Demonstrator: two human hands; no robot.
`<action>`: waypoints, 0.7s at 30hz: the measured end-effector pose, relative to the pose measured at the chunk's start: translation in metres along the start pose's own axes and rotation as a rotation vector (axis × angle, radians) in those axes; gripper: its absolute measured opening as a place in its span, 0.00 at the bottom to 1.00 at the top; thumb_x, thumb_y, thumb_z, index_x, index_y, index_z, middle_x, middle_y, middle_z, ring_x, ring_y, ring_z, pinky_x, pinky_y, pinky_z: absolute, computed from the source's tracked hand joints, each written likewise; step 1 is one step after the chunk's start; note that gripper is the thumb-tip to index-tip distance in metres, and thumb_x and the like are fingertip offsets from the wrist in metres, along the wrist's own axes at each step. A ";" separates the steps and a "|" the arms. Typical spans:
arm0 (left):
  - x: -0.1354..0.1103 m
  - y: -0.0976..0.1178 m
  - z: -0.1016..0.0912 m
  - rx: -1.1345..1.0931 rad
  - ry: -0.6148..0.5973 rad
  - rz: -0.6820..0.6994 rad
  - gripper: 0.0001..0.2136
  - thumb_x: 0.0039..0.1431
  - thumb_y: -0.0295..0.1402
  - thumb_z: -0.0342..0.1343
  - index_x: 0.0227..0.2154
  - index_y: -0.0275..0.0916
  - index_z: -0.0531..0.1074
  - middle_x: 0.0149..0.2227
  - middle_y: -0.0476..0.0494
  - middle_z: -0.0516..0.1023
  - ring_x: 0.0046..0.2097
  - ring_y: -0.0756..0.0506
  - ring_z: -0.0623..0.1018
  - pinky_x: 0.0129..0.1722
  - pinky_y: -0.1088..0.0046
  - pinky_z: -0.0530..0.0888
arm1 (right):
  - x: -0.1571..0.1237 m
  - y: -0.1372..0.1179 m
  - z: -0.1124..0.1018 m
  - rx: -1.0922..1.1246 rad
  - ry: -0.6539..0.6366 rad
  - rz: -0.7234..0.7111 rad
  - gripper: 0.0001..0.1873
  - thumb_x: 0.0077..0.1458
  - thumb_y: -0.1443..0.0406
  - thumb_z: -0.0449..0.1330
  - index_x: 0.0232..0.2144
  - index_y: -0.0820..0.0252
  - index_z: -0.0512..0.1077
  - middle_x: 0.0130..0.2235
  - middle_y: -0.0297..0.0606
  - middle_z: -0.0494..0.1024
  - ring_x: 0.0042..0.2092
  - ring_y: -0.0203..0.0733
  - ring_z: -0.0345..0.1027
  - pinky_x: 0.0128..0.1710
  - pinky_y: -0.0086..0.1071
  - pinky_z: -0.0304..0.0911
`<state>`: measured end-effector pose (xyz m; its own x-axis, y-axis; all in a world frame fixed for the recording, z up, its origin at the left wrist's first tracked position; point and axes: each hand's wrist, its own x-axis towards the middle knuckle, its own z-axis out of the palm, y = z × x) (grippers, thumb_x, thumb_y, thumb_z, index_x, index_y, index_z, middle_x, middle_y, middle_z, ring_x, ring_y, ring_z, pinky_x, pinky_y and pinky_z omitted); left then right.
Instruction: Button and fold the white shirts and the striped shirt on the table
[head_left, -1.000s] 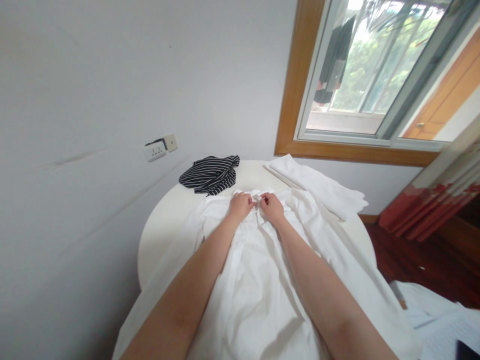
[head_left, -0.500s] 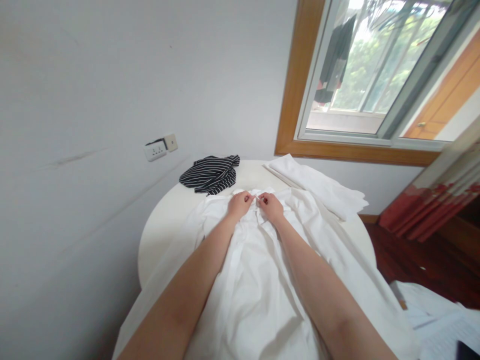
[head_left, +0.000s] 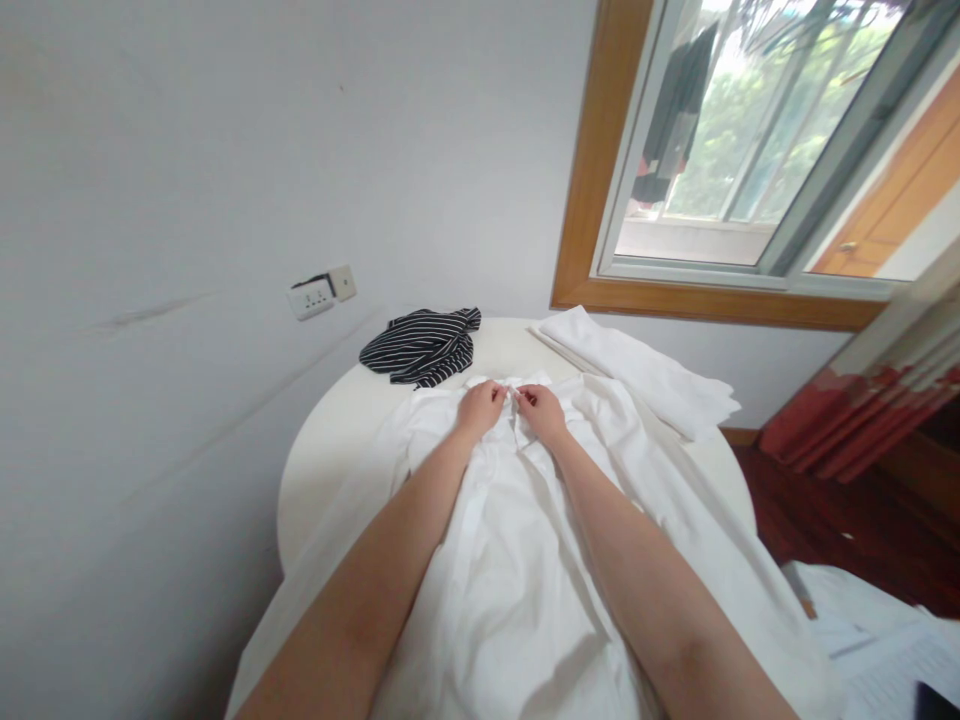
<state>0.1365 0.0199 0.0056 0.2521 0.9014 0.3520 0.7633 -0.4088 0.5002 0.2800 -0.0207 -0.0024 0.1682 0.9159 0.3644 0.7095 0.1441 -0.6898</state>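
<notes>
A white shirt [head_left: 517, 580] lies spread over a round white table [head_left: 330, 450], its collar end pointing away from me. My left hand [head_left: 482, 407] and my right hand [head_left: 541, 412] sit close together at the collar, each with fingers pinched on the shirt's front edge near the top. Both forearms rest along the shirt.
A black-and-white striped garment [head_left: 424, 346] lies crumpled at the table's far left. A folded white cloth [head_left: 637, 370] lies at the far right under the wooden window frame [head_left: 585, 200]. A wall socket [head_left: 319, 293] is on the left wall. More white fabric [head_left: 870, 640] lies on the dark floor.
Both hands stay pinched at the collar with only small finger movements; the view has shifted slightly.
</notes>
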 end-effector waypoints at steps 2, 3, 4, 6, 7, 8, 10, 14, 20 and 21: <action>0.000 -0.001 0.000 -0.001 -0.002 0.006 0.12 0.65 0.38 0.47 0.35 0.39 0.74 0.37 0.44 0.78 0.40 0.46 0.75 0.38 0.72 0.67 | 0.001 0.001 0.000 0.015 -0.017 -0.011 0.16 0.58 0.60 0.53 0.41 0.60 0.78 0.34 0.36 0.77 0.34 0.37 0.67 0.35 0.27 0.58; 0.000 -0.001 0.000 -0.006 -0.001 0.009 0.12 0.65 0.38 0.47 0.35 0.39 0.74 0.37 0.44 0.78 0.40 0.46 0.75 0.38 0.72 0.67 | 0.001 0.002 -0.001 0.025 -0.025 -0.018 0.16 0.58 0.61 0.53 0.41 0.60 0.78 0.34 0.36 0.77 0.34 0.37 0.67 0.35 0.27 0.59; 0.000 -0.001 0.000 -0.012 0.001 0.011 0.12 0.65 0.38 0.47 0.35 0.39 0.74 0.36 0.44 0.78 0.39 0.46 0.75 0.38 0.72 0.67 | 0.002 0.002 -0.001 0.034 -0.033 -0.025 0.16 0.58 0.61 0.53 0.41 0.60 0.78 0.34 0.36 0.77 0.34 0.37 0.67 0.35 0.26 0.59; 0.000 0.000 0.000 -0.031 0.003 0.016 0.12 0.65 0.37 0.47 0.35 0.39 0.74 0.36 0.44 0.78 0.39 0.47 0.75 0.38 0.72 0.67 | 0.002 0.002 -0.002 0.047 -0.048 -0.034 0.16 0.58 0.61 0.53 0.40 0.60 0.78 0.34 0.36 0.78 0.35 0.37 0.67 0.35 0.26 0.59; 0.000 0.000 -0.001 -0.042 0.003 0.019 0.12 0.65 0.37 0.47 0.35 0.39 0.74 0.36 0.44 0.78 0.39 0.47 0.75 0.38 0.73 0.67 | 0.003 0.003 -0.002 0.053 -0.054 -0.039 0.16 0.58 0.61 0.53 0.40 0.60 0.78 0.34 0.35 0.78 0.35 0.37 0.67 0.35 0.26 0.59; -0.001 0.000 -0.001 -0.051 0.001 0.021 0.12 0.65 0.37 0.47 0.35 0.39 0.74 0.36 0.44 0.78 0.38 0.47 0.75 0.38 0.73 0.67 | 0.003 0.003 -0.002 0.062 -0.059 -0.045 0.16 0.58 0.61 0.53 0.40 0.59 0.79 0.34 0.35 0.78 0.34 0.37 0.67 0.35 0.26 0.59; -0.001 0.001 -0.002 -0.063 -0.003 0.025 0.12 0.65 0.37 0.47 0.35 0.38 0.74 0.36 0.44 0.78 0.38 0.47 0.75 0.38 0.73 0.67 | 0.003 0.004 -0.002 0.082 -0.065 -0.057 0.15 0.58 0.61 0.54 0.39 0.59 0.79 0.33 0.35 0.78 0.34 0.36 0.67 0.35 0.26 0.59; -0.002 0.002 -0.003 -0.070 0.005 0.038 0.11 0.64 0.36 0.48 0.35 0.38 0.74 0.36 0.44 0.78 0.39 0.47 0.75 0.39 0.73 0.67 | 0.004 0.006 -0.001 0.095 -0.065 -0.064 0.15 0.57 0.62 0.54 0.40 0.60 0.79 0.33 0.35 0.78 0.33 0.36 0.67 0.35 0.26 0.60; -0.002 0.003 -0.004 -0.103 0.001 0.032 0.11 0.64 0.36 0.48 0.35 0.39 0.74 0.38 0.44 0.78 0.40 0.47 0.75 0.40 0.73 0.68 | 0.002 0.003 -0.002 0.083 -0.046 -0.068 0.15 0.57 0.62 0.54 0.41 0.58 0.79 0.35 0.35 0.79 0.35 0.37 0.68 0.37 0.27 0.61; -0.002 0.002 -0.004 -0.106 0.002 0.032 0.11 0.64 0.36 0.48 0.35 0.39 0.74 0.38 0.44 0.78 0.40 0.47 0.75 0.40 0.73 0.68 | 0.002 0.003 -0.002 0.087 -0.045 -0.064 0.15 0.57 0.62 0.54 0.41 0.58 0.79 0.35 0.35 0.79 0.35 0.37 0.69 0.37 0.28 0.62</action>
<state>0.1355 0.0162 0.0090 0.2745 0.8874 0.3704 0.6875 -0.4505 0.5696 0.2837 -0.0192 -0.0023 0.0922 0.9196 0.3818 0.6551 0.2327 -0.7188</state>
